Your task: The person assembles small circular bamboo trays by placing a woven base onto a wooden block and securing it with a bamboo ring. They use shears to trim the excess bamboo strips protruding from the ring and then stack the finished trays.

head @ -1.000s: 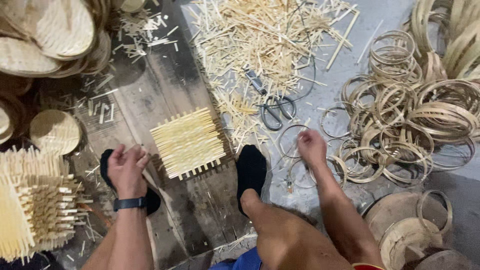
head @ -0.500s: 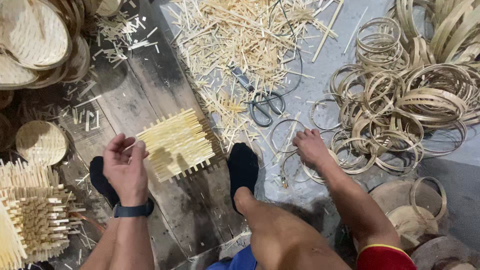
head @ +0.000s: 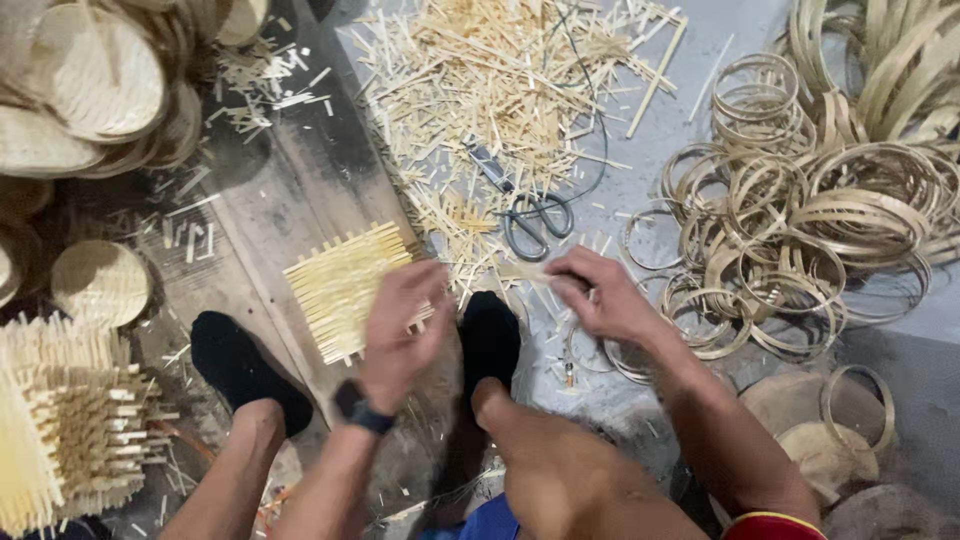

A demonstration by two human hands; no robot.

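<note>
Over woven mat: left hand shifted right, nearing right hand.

light: even, soft, bright on right — dim at left | blur: left hand smeared | shadows: faint

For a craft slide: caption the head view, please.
Seated person's left hand over a square woven mat, right hand pinching a thin strip, beside scissors and bamboo rings.

Left hand hovers over woven mat; right hand pinches a bamboo strip.
</note>
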